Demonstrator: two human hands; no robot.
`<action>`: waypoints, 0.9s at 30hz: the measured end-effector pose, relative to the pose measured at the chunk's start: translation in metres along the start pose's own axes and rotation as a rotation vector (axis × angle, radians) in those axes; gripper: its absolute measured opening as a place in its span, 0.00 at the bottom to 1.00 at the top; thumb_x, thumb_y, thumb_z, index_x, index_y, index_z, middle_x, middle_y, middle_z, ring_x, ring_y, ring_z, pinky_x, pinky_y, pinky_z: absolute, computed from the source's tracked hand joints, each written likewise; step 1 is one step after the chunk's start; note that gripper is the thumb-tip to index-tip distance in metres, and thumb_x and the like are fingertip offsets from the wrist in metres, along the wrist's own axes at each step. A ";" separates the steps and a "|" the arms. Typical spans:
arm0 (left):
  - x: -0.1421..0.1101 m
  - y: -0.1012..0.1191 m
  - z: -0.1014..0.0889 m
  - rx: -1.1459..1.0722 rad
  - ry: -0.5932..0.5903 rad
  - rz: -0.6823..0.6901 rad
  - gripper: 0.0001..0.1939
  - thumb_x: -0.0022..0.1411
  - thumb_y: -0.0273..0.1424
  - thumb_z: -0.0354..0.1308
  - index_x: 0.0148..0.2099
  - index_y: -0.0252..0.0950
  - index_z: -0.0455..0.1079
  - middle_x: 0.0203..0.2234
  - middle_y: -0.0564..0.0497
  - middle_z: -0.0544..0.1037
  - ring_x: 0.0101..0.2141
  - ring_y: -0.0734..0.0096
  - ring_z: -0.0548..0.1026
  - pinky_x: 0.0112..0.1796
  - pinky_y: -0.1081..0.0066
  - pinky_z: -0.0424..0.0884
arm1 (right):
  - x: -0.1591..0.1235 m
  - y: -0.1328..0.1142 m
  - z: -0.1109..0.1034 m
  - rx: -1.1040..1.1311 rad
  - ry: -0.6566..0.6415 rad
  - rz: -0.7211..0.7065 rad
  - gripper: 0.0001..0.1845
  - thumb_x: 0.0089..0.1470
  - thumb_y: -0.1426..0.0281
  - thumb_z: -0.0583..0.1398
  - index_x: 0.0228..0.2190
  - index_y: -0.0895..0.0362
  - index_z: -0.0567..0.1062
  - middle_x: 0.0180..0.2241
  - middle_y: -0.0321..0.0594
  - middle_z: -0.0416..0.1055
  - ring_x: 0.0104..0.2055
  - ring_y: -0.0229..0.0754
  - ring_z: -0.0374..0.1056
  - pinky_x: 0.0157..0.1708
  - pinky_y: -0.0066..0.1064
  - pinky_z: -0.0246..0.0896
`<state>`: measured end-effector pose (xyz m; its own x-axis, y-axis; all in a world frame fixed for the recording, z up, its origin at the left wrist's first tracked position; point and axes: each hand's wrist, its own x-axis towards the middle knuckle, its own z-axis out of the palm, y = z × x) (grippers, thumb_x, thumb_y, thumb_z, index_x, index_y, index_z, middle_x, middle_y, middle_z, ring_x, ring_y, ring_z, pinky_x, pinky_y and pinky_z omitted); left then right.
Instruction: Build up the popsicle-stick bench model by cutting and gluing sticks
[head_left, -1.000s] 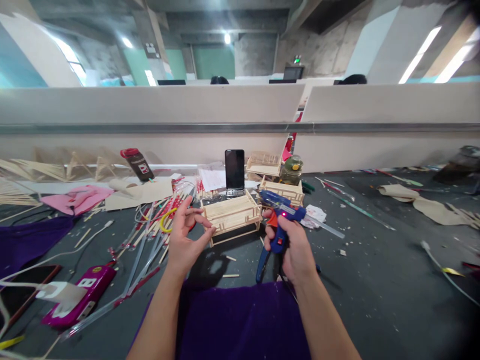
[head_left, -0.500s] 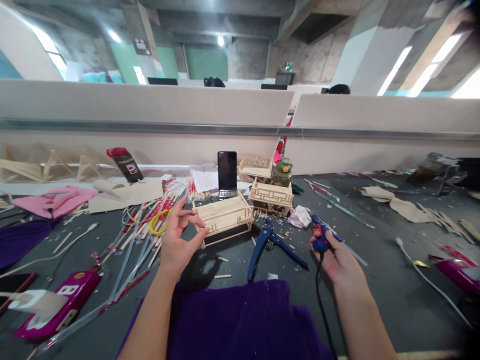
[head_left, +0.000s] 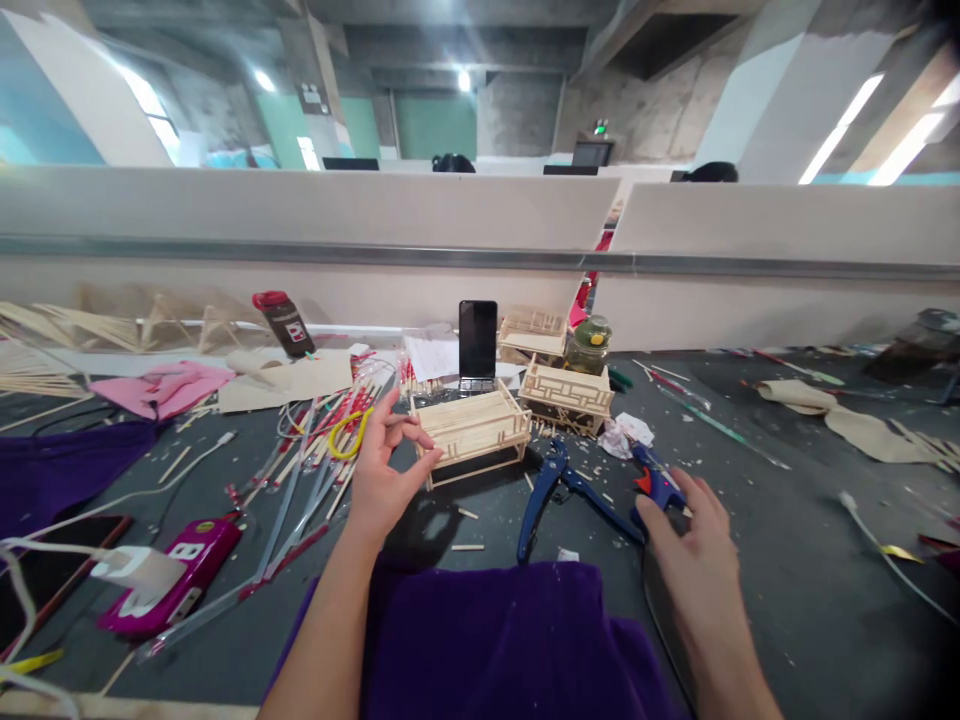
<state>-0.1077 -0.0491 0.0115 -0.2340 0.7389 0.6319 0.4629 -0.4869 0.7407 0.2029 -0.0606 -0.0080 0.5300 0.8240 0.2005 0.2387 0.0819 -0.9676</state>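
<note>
My left hand [head_left: 386, 475] is closed in a pinch, thumb and forefinger at the front left corner of a small bench-like model [head_left: 472, 430] built from thin wooden sticks. The model stands upright on the dark table. On the right, my right hand [head_left: 694, 540] has its thumb and fingers apart, just beside a blue hot glue gun [head_left: 660, 485] that lies on the table. The hand partly covers the glue gun's handle. Between the hands lies a blue pair of cutters [head_left: 551, 490] with its handles spread.
Behind the model stand a phone [head_left: 478, 340], another stick model [head_left: 566, 392] and a green jar [head_left: 589, 345]. Crumpled tissue [head_left: 626, 435] lies near the glue gun. Leftward are loose sticks, a yellow-handled tool [head_left: 349, 435] and a purple power strip [head_left: 176, 580]. A purple cloth [head_left: 487, 640] is in front.
My right hand has carried the glue gun rightward, set it down beside the tissue and loosened its fingers. The cutters came into full view. My left hand has stayed at the model's corner.
</note>
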 end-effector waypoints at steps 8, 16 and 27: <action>0.003 0.004 -0.008 -0.127 -0.021 -0.115 0.46 0.54 0.28 0.66 0.70 0.37 0.46 0.27 0.53 0.77 0.47 0.64 0.71 0.57 0.58 0.58 | -0.057 -0.071 0.103 -0.091 -0.557 -0.627 0.07 0.57 0.73 0.60 0.33 0.54 0.79 0.34 0.40 0.70 0.39 0.43 0.67 0.41 0.33 0.64; 0.004 0.001 -0.016 -0.274 -0.090 -0.192 0.52 0.51 0.28 0.70 0.70 0.37 0.43 0.28 0.53 0.78 0.49 0.63 0.71 0.57 0.59 0.58 | -0.061 -0.069 0.141 -0.198 -0.574 -0.716 0.04 0.55 0.73 0.63 0.33 0.53 0.80 0.35 0.40 0.71 0.40 0.44 0.66 0.40 0.33 0.61; 0.004 0.001 -0.017 -0.314 -0.090 -0.217 0.50 0.50 0.27 0.70 0.69 0.33 0.47 0.25 0.52 0.78 0.49 0.62 0.72 0.55 0.59 0.61 | -0.059 -0.068 0.147 -0.132 -0.657 -0.580 0.04 0.53 0.73 0.65 0.31 0.52 0.81 0.34 0.39 0.71 0.41 0.45 0.67 0.41 0.34 0.61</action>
<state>-0.1226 -0.0543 0.0189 -0.2153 0.8715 0.4406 0.1233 -0.4233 0.8975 0.0359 -0.0320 0.0238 -0.2683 0.8316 0.4863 0.4380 0.5549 -0.7072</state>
